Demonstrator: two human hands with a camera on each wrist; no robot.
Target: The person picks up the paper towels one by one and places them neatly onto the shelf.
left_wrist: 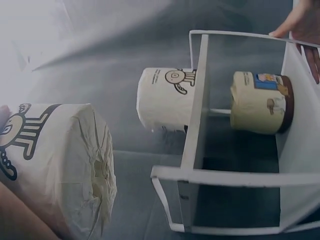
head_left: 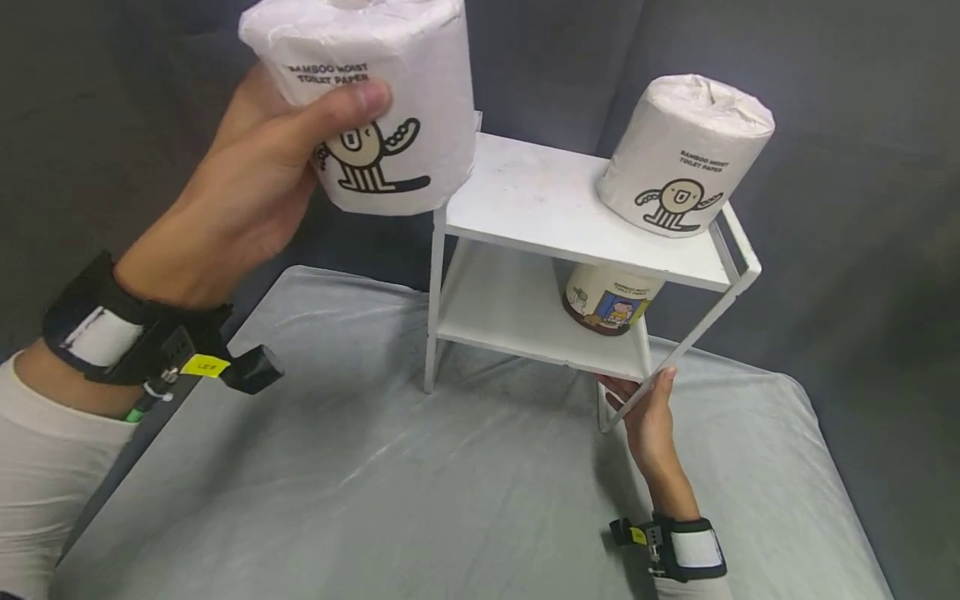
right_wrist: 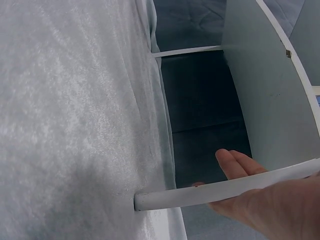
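My left hand (head_left: 247,179) grips a white wrapped toilet paper roll (head_left: 427,92), thumb across its printed front. This roll is held up left of a white two-tier shelf (head_left: 525,196), apart from it in the left wrist view. My right hand (head_left: 651,425) holds the shelf's right front leg (right_wrist: 170,198) low down, fingers behind the bar. On the right of the top board stands a second white toilet paper roll (head_left: 690,158). Below it, on the lower board, sits a cream roll with a brown base and a coloured picture (head_left: 600,296), its top hidden by the upper board.
A bed-like surface with a pale grey cloth (head_left: 465,500) lies under the shelf. Dark grey curtain fabric (head_left: 847,167) hangs behind. A raised side rail (head_left: 741,237) edges the shelf's right end. Each wrist wears a black camera strap (head_left: 693,546).
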